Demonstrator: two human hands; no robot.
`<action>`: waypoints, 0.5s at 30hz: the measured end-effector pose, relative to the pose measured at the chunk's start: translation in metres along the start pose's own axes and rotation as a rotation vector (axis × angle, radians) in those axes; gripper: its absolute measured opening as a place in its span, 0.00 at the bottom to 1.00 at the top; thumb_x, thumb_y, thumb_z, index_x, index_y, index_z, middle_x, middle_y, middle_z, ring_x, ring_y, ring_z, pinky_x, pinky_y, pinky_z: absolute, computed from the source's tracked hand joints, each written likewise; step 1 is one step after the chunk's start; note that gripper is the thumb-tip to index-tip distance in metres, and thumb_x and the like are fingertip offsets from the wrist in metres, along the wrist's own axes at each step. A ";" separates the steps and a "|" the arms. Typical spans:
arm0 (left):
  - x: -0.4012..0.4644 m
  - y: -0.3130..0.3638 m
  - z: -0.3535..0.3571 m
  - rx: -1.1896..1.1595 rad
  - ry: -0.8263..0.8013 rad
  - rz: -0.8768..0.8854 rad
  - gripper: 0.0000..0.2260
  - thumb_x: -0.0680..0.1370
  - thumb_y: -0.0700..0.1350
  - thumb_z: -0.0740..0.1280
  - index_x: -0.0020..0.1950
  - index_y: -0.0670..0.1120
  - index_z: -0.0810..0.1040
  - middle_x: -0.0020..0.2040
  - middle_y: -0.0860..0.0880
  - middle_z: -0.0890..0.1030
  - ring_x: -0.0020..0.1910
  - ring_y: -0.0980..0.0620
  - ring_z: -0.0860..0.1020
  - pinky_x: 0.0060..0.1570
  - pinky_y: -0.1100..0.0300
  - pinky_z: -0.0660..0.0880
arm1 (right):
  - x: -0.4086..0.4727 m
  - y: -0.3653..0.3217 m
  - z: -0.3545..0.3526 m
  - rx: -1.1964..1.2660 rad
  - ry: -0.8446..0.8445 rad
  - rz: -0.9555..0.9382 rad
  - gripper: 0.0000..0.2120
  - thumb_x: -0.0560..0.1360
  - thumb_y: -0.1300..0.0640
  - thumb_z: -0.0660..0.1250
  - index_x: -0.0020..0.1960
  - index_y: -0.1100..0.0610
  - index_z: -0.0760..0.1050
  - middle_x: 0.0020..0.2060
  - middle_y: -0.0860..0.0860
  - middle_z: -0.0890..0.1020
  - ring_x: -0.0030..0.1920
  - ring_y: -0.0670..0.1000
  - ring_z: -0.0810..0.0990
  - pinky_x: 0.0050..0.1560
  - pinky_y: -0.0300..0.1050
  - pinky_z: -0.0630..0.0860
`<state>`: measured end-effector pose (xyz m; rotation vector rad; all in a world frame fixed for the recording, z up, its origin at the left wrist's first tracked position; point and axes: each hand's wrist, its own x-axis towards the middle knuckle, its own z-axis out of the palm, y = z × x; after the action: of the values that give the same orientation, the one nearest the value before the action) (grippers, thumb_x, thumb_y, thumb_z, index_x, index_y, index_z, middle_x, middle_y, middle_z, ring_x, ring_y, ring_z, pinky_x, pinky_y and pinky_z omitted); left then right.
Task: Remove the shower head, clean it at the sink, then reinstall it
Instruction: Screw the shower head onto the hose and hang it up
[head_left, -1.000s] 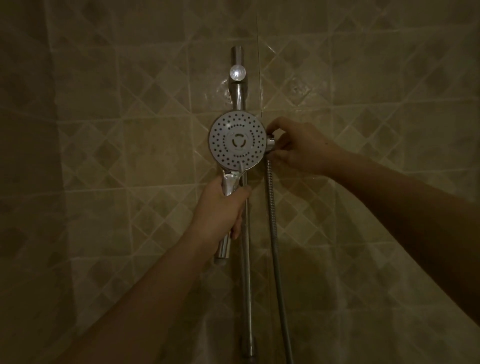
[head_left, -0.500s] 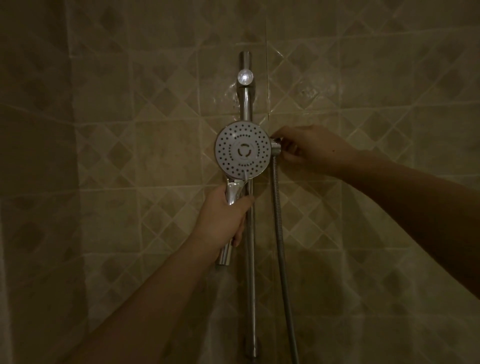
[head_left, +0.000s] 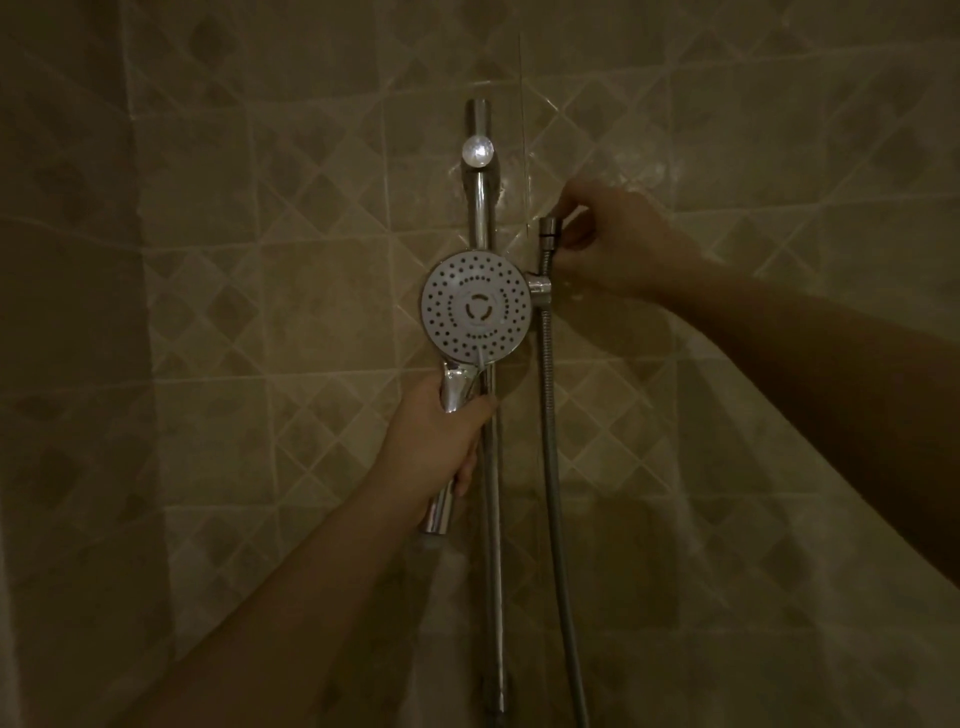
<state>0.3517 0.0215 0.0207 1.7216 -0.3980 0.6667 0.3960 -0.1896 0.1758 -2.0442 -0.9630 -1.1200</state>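
Observation:
The round grey shower head (head_left: 475, 312) faces me in front of the chrome slide rail (head_left: 481, 208). My left hand (head_left: 434, 441) is wrapped around its chrome handle, whose lower end shows below my fist with no hose on it. My right hand (head_left: 613, 241) pinches the metal end fitting (head_left: 549, 231) of the hose (head_left: 551, 441), just above the small bracket (head_left: 541, 288) to the right of the head. From the fitting the hose hangs down past that bracket.
A beige tiled wall (head_left: 291, 260) with a diamond pattern fills the view in dim light. A round shiny knob (head_left: 478, 151) sits near the top of the rail. The wall turns a corner at the far left.
My right hand has risen from beside the shower head, lifting the hose end fitting above the bracket. My left hand keeps its grip on the handle.

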 end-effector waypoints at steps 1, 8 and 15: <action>-0.001 0.000 0.001 -0.007 -0.005 -0.009 0.11 0.82 0.42 0.68 0.42 0.43 0.70 0.23 0.46 0.71 0.18 0.50 0.67 0.18 0.61 0.66 | -0.003 -0.001 0.004 0.083 0.022 0.043 0.14 0.69 0.62 0.76 0.51 0.56 0.74 0.38 0.49 0.84 0.38 0.42 0.84 0.30 0.34 0.79; -0.008 0.000 0.004 -0.025 -0.035 -0.028 0.12 0.82 0.41 0.68 0.41 0.43 0.70 0.24 0.47 0.70 0.19 0.49 0.67 0.19 0.61 0.66 | -0.005 -0.002 0.032 0.400 0.184 0.239 0.08 0.71 0.67 0.69 0.45 0.56 0.74 0.39 0.55 0.82 0.36 0.52 0.81 0.32 0.43 0.77; -0.012 -0.005 -0.001 -0.060 -0.038 -0.042 0.11 0.82 0.42 0.69 0.41 0.44 0.71 0.24 0.47 0.71 0.19 0.50 0.67 0.19 0.60 0.67 | -0.017 0.003 0.038 0.483 0.199 0.366 0.07 0.75 0.62 0.68 0.50 0.53 0.80 0.45 0.49 0.82 0.43 0.44 0.82 0.38 0.35 0.76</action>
<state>0.3451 0.0228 0.0098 1.6836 -0.4031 0.5865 0.4084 -0.1669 0.1429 -1.5973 -0.6467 -0.7835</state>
